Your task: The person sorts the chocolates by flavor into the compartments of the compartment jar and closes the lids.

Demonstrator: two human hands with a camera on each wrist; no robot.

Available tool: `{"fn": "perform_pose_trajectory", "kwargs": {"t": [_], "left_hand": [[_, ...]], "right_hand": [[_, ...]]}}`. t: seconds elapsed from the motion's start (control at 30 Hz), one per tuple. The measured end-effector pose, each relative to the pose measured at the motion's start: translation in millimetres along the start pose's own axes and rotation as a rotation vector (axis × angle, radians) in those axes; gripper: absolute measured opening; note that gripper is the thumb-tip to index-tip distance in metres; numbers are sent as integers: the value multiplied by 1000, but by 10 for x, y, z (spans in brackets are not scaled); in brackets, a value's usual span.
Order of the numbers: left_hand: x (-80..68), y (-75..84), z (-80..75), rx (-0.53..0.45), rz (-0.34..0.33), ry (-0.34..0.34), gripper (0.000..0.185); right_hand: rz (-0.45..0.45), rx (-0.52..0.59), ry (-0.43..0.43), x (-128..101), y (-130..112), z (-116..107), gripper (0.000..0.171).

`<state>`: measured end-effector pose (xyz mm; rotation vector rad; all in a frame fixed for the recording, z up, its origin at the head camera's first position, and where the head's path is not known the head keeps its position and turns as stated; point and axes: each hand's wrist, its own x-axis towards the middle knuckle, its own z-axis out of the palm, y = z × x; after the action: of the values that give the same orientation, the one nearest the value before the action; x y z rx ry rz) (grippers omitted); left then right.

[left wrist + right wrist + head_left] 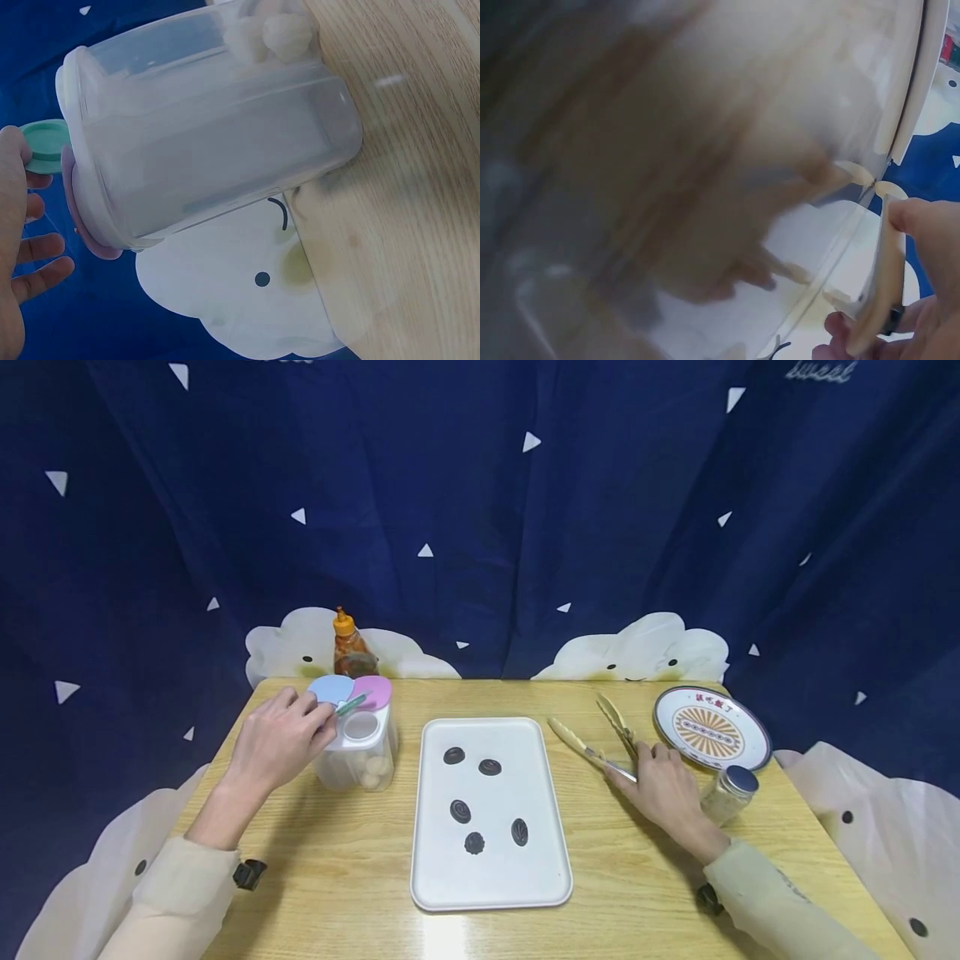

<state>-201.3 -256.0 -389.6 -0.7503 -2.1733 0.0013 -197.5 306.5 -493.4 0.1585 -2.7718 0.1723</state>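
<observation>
Under gripping hands: left hand (pixel 281 739) on container (pixel 358 752), right hand (pixel 663 789) on tongs (pixel 592 739)

A light wooden desk (pixel 360 868) stands before a dark blue curtain (pixel 480 527) dotted with white triangles and cloud shapes.

clear plastic jar (pixel 358 758), glossy white tray (pixel 491 877), wood-grain table (pixel 345 877).

Right wrist view blurred; tongs (pixel 881 285) barely legible.
</observation>
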Motion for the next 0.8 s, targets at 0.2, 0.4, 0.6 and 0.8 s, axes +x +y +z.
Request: {"fn": "perform_pose_trajectory", "kwargs": {"t": [0.2,0.4,0.6,0.8], "left_hand": [[6,9,-10,-5,-2,-6,9],[1,14,-17,-3,-4,-14,9],[-4,15,-22,1,-14,-25,10],[-8,11,-18,3,-17,-34,11]], "right_hand": [[18,-28,-44,-26,-4,5,69],[-8,-20,13,-27,-110,-77,72],[-64,4,44,110,-424,-293,73],[-153,134,-2,305,-844,-419,68]]}}
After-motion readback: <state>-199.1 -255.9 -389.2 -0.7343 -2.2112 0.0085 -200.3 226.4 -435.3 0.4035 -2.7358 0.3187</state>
